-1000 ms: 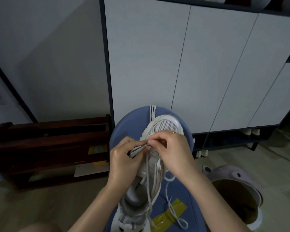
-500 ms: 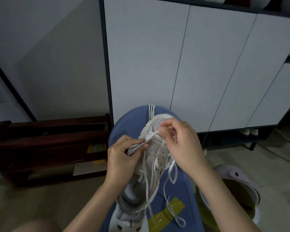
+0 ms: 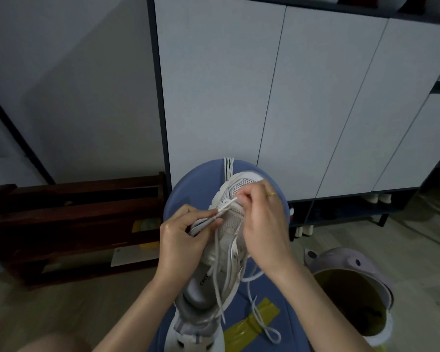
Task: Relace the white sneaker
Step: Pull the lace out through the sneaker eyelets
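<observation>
Rack (image 3: 71, 219): dark wood, far left on floor, against wall.
L hand (image 3: 182, 240): on sneaker's left side; thumb + forefinger pinch lace near the lower eyelets, other fingers curled round sneaker edge.
Sneaker (image 3: 208, 283): white/grey, lies on blue surface (image 3: 188, 189), toe pointing away toward cabinet, heel nearest camera; tongue up, inside visible.
Lace (image 3: 225, 205): white, short taut run betw. the two hands over mesh forefoot; loose strands hang down over sneaker opening, one end loops on surface at (image 3: 272, 334), beside tape.
Tape (image 3: 254, 321): yellow strips stuck on surface, right of heel.
R hand (image 3: 262, 219): over toe area, fingertips pinch lace end near top eyelets; ring (image 3: 271, 194) on one finger.
Cabinet (image 3: 302, 97): white doors, dark frame, behind surface.
Bin (image 3: 351, 288): pale lilac, open, on floor at right, near surface edge.
</observation>
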